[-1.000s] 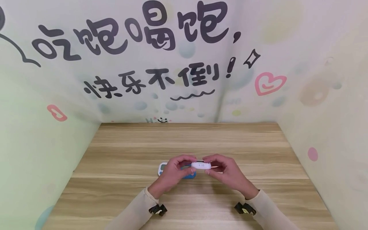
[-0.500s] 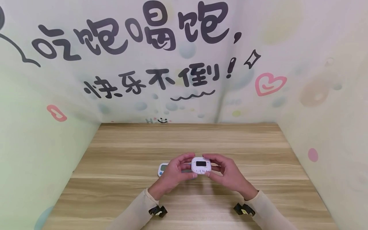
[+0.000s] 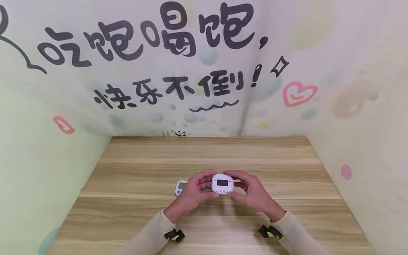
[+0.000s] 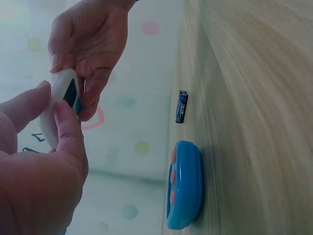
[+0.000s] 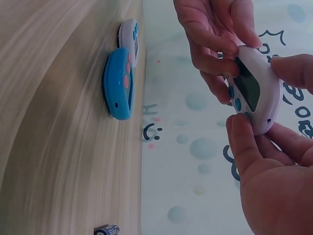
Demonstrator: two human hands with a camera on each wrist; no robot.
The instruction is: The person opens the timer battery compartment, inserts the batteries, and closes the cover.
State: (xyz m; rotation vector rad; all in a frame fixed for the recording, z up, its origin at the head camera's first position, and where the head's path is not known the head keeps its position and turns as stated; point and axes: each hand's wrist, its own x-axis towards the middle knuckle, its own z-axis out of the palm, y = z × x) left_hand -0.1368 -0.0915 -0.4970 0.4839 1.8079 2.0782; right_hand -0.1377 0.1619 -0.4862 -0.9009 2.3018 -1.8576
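Low-centre in the head view, the left hand (image 3: 192,190) and right hand (image 3: 253,190) pinch the white device (image 3: 222,183) by opposite edges, probably to leave its back uncovered.

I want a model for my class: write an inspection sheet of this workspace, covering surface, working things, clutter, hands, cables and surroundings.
Surface: wood-grain table.
Working things: white device with blue buttons, held off the table, its back with a dark rectangle towards the head camera; blue device with pink buttons, another white device and at least one battery, all on the table.
Clutter: nothing seen.
Left hand: grips the held device by one side.
Right hand: grips its other side.
Cables: nothing seen.
Surroundings: pale walls with dark lettering and a pink heart.
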